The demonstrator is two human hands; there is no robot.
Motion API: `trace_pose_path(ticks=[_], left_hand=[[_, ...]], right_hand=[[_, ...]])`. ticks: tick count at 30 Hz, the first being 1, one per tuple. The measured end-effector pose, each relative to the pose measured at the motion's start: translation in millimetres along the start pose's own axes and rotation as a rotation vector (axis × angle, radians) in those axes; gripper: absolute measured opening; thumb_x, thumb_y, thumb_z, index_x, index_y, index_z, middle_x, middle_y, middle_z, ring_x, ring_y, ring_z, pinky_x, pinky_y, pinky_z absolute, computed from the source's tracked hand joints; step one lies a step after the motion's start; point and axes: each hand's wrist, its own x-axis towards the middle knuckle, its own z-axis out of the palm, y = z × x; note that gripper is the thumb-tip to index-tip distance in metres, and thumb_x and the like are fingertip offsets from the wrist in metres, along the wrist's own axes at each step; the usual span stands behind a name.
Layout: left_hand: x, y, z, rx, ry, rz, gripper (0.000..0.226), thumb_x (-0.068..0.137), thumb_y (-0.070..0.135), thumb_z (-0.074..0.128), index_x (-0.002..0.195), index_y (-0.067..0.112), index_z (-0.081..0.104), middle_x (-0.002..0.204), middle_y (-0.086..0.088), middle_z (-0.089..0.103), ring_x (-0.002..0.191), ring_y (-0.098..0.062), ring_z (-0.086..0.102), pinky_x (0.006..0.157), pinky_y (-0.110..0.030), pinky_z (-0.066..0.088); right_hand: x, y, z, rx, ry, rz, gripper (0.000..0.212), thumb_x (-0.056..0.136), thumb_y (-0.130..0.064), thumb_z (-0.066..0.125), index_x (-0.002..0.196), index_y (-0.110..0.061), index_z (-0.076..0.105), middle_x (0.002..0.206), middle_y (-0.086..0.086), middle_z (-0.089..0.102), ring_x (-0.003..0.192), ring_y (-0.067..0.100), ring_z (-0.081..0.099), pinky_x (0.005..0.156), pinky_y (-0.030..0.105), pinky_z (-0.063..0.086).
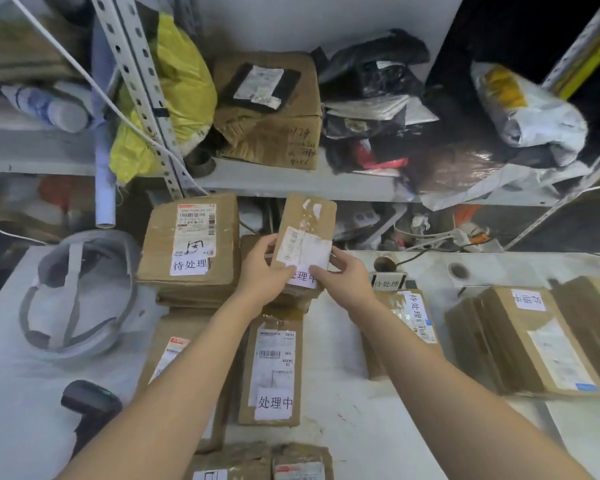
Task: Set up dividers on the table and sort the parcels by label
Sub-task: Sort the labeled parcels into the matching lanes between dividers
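Observation:
Both hands hold a small brown cardboard parcel [305, 233] tilted up above the table's middle; my left hand [262, 270] grips its lower left side and my right hand [343, 277] its lower right. Its white label is partly hidden by my fingers. To the left stands a stack of parcels [191, 251] labelled 待处理. Below my hands lies a parcel [272, 372] labelled 处理中. A small sign divider [387, 282] reading 待处理 stands right of my hands, with a parcel [414, 317] beside it. More parcels [530, 337] lie at the right.
A white helmet [80, 292] rests upside down at the table's left. A black barcode scanner [87, 407] lies near the front left. Metal shelves [291, 181] behind the table hold boxes and bags. More parcels [264, 462] sit at the front edge.

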Motion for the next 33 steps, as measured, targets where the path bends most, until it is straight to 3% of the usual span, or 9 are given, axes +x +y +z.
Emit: trace_pose_path(ticks=[3,6,13,19,22,25,27,29,33], left_hand=[[-4.6,13.7,13.5,-0.047,-0.047,0.025,0.063,0.085,0.008,0.073,0.138,0.032,0.048,0.131,0.004,0.058,0.116,-0.015,0.057,0.062,-0.018,0.054],[-16.6,33.0,34.8,-0.111,-0.111,0.075,0.062,0.086,0.005,0.071,0.138,0.028,0.049,0.125,0.006,0.059,0.102,-0.005,0.058,0.055,-0.011,0.051],[-61.2,77.2,105.5,-0.137,-0.203,0.163,0.058,0.084,0.005,0.073,0.134,0.027,0.053,0.108,0.023,0.057,0.093,0.009,0.054,0.062,-0.009,0.050],[-107.3,103.6,189.9,-0.108,-0.203,0.187,0.056,0.085,0.008,0.074,0.134,0.027,0.053,0.110,0.016,0.055,0.092,0.006,0.054,0.051,-0.009,0.048],[-134.8,113.5,243.5,-0.118,-0.173,0.179,0.057,0.083,0.013,0.076,0.132,0.030,0.054,0.110,0.019,0.057,0.099,0.000,0.058,0.061,-0.017,0.052],[-160.9,117.3,295.8,-0.142,-0.156,0.144,0.059,0.079,0.017,0.079,0.132,0.029,0.055,0.121,0.011,0.063,0.103,-0.009,0.065,0.072,-0.022,0.057],[-174.2,119.0,325.9,-0.171,-0.159,0.095,0.053,0.080,0.013,0.080,0.126,0.027,0.056,0.116,0.010,0.065,0.099,-0.010,0.067,0.078,-0.029,0.060],[-186.9,121.3,349.3,-0.196,-0.159,0.050,0.054,0.080,0.007,0.078,0.122,0.032,0.055,0.107,0.011,0.066,0.095,-0.011,0.068,0.083,-0.034,0.060],[-199.3,120.6,379.8,-0.132,-0.132,0.006,0.060,0.081,0.009,0.078,0.129,0.035,0.054,0.106,0.010,0.065,0.096,-0.010,0.068,0.081,-0.031,0.060]], right_hand=[[-14.1,-3.4,-19.4,0.053,0.069,-0.047,0.044,0.090,-0.008,0.069,0.127,-0.029,0.060,0.113,-0.016,0.068,0.083,0.003,0.073,0.067,0.020,0.059],[-28.3,-4.6,-41.8,0.097,0.179,-0.081,0.035,0.091,-0.007,0.065,0.115,-0.032,0.061,0.109,-0.011,0.072,0.090,0.006,0.073,0.075,0.025,0.060],[-67.8,5.7,-128.3,0.138,0.294,-0.107,0.035,0.093,-0.013,0.065,0.123,-0.032,0.060,0.108,-0.018,0.067,0.096,0.005,0.070,0.080,0.027,0.060],[-91.8,34.4,-224.3,0.105,0.308,-0.119,0.047,0.090,-0.018,0.069,0.136,-0.020,0.060,0.117,-0.011,0.068,0.108,0.010,0.067,0.089,0.035,0.058],[-103.9,50.5,-284.9,0.068,0.275,-0.134,0.043,0.092,-0.018,0.067,0.135,-0.021,0.060,0.111,-0.013,0.065,0.108,0.010,0.064,0.085,0.025,0.052],[-112.3,71.4,-341.9,0.068,0.234,-0.089,0.046,0.088,-0.022,0.069,0.133,-0.026,0.062,0.115,-0.013,0.067,0.111,0.013,0.065,0.094,0.037,0.054],[-115.9,86.4,-371.2,0.072,0.204,-0.070,0.046,0.083,-0.023,0.070,0.128,-0.028,0.064,0.120,-0.008,0.070,0.110,0.015,0.067,0.094,0.043,0.056],[-119.8,97.7,-393.6,0.076,0.178,-0.060,0.036,0.084,-0.015,0.070,0.118,-0.027,0.067,0.117,-0.003,0.072,0.104,0.016,0.070,0.091,0.043,0.058],[-122.9,114.8,-420.1,0.063,0.114,-0.030,0.041,0.088,-0.011,0.068,0.128,-0.018,0.065,0.111,-0.004,0.071,0.097,0.015,0.071,0.088,0.039,0.060]])
